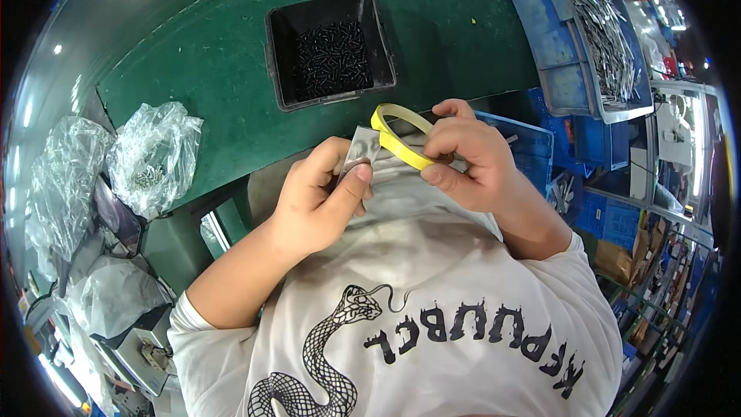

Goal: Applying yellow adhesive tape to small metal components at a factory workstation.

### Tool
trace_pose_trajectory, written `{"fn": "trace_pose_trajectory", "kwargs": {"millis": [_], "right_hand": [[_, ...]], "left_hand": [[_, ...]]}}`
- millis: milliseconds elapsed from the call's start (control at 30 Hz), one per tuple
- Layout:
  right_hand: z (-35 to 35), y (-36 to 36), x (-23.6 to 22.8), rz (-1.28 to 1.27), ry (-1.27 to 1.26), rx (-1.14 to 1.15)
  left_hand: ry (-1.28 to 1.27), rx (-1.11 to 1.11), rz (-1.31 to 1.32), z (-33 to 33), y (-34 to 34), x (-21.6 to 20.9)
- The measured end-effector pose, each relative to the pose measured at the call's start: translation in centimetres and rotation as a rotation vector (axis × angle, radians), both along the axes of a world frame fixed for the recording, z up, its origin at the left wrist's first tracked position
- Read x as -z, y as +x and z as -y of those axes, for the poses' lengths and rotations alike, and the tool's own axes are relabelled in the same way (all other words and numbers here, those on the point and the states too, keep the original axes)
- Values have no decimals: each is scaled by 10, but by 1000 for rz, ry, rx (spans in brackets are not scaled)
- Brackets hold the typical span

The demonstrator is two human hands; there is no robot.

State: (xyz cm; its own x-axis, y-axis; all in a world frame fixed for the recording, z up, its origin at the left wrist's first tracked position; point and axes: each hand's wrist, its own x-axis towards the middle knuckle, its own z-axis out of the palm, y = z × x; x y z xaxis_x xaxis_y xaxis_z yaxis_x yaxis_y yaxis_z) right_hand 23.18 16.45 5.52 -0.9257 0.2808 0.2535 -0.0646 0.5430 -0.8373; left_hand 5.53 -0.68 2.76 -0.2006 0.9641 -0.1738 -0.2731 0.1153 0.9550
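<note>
A: What are the fingers of the left hand doing?

B: Pinching a small, flat, greyish piece. The thumb lies across its near face and the index finger bends in behind it; the others curl toward the palm. The piece stands tilted, its upper part clear of the grip.

A: And the right hand?

B: Its fingers are closed on the right side of a narrow yellow roll, thumb below, fingertips above and behind. The upper fingers are bent and slightly parted from one another.

A: Where do those two things sit?

B: Up in the air between the hands, in front of the white shirt, near the edge of the green bench. The roll's left side meets the upper right edge of the piece, or nearly so; I can't tell whether they are stuck together.

A: Anything on the bench?

B: A black bin beyond the hands, with small black parts inside. A clear plastic bag sits at the left, well apart from the fingers.
</note>
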Motion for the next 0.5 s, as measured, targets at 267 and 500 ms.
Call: {"fn": "trace_pose_trajectory", "kwargs": {"millis": [267, 500], "right_hand": [[2, -1, 0, 2, 50, 0], [3, -2, -1, 26, 82, -7]], "left_hand": [[-19, -10, -65, 0, 0, 3], [-98, -44, -130, -2, 1, 2]]}}
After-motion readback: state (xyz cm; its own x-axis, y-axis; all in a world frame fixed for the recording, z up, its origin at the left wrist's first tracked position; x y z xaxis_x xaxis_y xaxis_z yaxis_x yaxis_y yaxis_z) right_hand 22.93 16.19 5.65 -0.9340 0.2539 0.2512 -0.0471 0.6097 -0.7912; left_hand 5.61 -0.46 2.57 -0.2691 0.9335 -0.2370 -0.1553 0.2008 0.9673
